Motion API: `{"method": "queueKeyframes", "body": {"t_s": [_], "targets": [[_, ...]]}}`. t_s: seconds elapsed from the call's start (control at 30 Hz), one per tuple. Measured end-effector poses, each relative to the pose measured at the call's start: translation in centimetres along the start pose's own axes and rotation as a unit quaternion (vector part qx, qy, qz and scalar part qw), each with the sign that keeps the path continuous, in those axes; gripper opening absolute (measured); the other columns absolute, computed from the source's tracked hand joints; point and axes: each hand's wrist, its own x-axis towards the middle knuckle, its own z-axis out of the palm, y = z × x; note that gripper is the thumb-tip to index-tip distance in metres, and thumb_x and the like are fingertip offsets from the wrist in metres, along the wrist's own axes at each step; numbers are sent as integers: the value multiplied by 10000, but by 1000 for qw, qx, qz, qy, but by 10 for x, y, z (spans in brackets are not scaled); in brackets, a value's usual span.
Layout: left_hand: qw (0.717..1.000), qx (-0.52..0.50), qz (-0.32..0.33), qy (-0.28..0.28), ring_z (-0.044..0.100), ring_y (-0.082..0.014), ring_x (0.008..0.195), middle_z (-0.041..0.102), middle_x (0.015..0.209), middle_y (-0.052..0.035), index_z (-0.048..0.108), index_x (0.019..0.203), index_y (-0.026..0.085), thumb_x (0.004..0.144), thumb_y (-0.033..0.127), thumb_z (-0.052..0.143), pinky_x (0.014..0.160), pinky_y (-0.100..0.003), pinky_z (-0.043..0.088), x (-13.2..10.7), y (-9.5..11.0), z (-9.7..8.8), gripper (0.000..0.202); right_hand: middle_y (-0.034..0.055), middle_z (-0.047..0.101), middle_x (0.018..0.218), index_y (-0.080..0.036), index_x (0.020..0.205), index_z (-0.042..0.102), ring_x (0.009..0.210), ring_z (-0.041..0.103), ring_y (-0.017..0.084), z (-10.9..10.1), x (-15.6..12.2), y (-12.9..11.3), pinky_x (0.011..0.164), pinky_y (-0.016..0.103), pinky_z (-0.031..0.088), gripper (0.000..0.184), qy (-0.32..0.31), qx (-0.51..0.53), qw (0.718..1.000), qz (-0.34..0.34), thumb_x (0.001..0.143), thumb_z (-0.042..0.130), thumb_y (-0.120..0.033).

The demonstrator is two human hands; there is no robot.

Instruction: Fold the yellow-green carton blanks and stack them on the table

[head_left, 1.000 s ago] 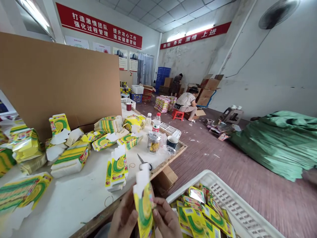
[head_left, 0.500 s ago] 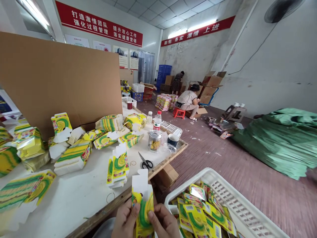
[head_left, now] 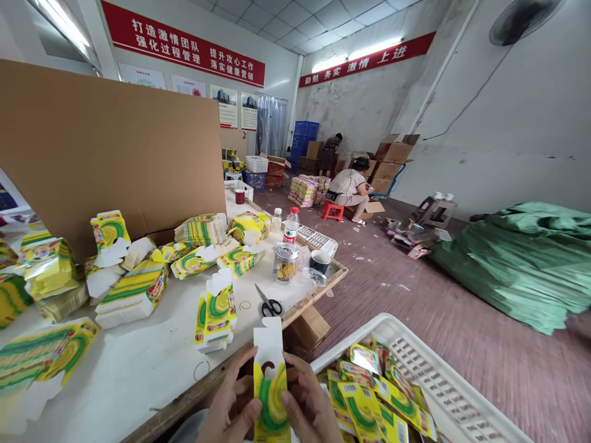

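Both my hands hold one small yellow and green carton (head_left: 271,394) upright at the bottom middle, its white top flap standing open. My left hand (head_left: 231,406) grips its left side, fingers curled round the edge. My right hand (head_left: 309,403) grips its right side, thumb on the printed front. Just right of my hands, a white plastic crate (head_left: 434,381) holds several yellow and green packets (head_left: 369,400). A short stack of the same cartons (head_left: 216,314) stands on the white table (head_left: 138,363) just beyond my hands.
Heaps of flat and folded cartons (head_left: 133,289) cover the table's left, in front of a tall cardboard sheet (head_left: 115,147). Scissors (head_left: 268,304), a jar (head_left: 285,263), a cup (head_left: 319,261) and a bottle (head_left: 290,226) sit near the far corner. Two people (head_left: 348,187) work at the back. Green sacks (head_left: 521,264) lie right.
My hands turned the carton so its printed front faces me and raised it a little, with the top flap now standing straight. The view shifted slightly.
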Motion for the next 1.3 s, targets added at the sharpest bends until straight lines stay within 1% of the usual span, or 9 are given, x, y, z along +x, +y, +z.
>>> {"method": "queueKeyframes", "body": {"t_s": [0.17, 0.3, 0.43, 0.53, 0.6, 0.7, 0.87, 1.03, 1.3], "targets": [[990, -32, -71, -120, 672, -186, 870, 724, 1016, -67, 589, 1131, 258, 773, 442, 787, 770, -295, 504, 0, 3, -3, 449, -9, 595, 726, -228, 972, 575, 653, 552, 152, -20, 5, -22, 612, 250, 450, 329, -115, -38, 992, 40, 938, 503, -547], [986, -48, -74, -138, 673, -166, 798, 713, 991, -65, 535, 1158, 265, 756, 423, 809, 698, -261, 486, 6, -2, 7, 512, -5, 571, 704, -202, 769, 572, 647, 527, 141, -27, 5, -28, 599, 232, 429, 336, -49, -129, 990, -5, 952, 513, -477], [983, -66, -71, -157, 717, -227, 874, 705, 1152, -114, 261, 1487, 383, 756, 457, 798, 772, -344, 538, 12, -9, 13, 910, 42, 674, 827, -227, 970, 644, 673, 609, 172, -29, -2, -21, 630, 262, 514, 251, 44, -80, 995, -31, 940, 550, -458], [984, 3, -52, -172, 706, -276, 961, 662, 1273, -142, 498, 1407, 313, 771, 494, 762, 812, -372, 557, 13, -12, 12, 712, 87, 720, 980, -257, 1092, 697, 831, 675, 225, -38, -5, -21, 750, 312, 546, 283, 68, -113, 989, -60, 942, 548, -446], [988, 79, -36, -130, 705, -278, 944, 664, 1283, -141, 583, 1349, 275, 804, 480, 727, 820, -383, 572, 11, -11, 10, 600, 88, 715, 969, -261, 1036, 742, 903, 670, 244, -45, -6, -25, 796, 329, 531, 299, 43, -143, 986, -75, 951, 523, -446], [984, 161, -32, -67, 716, -240, 860, 689, 1265, -125, 589, 1356, 271, 851, 441, 678, 769, -338, 591, 8, -4, 11, 541, 29, 644, 785, -247, 1111, 716, 707, 604, 195, -50, -3, -32, 642, 290, 476, 320, -16, -165, 986, -11, 901, 590, -454], [971, 226, -21, -78, 699, -261, 1026, 654, 1347, -123, 537, 1399, 268, 912, 369, 600, 881, -341, 576, 3, 9, 13, 501, -97, 349, 587, -193, 1181, 576, 529, 391, 125, -41, 1, -30, 524, 245, 301, 342, -59, -198, 976, 77, 856, 586, -300], [970, 213, -30, -115, 590, -283, 1261, 554, 1466, -122, 468, 1422, 272, 947, 338, 548, 1052, -409, 496, 5, 4, 11, 487, -114, 358, 563, -198, 1234, 519, 502, 375, 119, -32, 2, -25, 513, 237, 288, 419, -78, -230, 967, 78, 817, 552, -224], [975, 181, -63, -115, 595, -277, 1253, 582, 1434, -131, 490, 1397, 253, 928, 368, 591, 1044, -396, 492, 14, 3, 10, 494, -109, 417, 511, -197, 1193, 587, 466, 423, 123, -33, 2, -12, 499, 230, 306, 359, -44, -277, 955, 97, 839, 559, -247]]}}
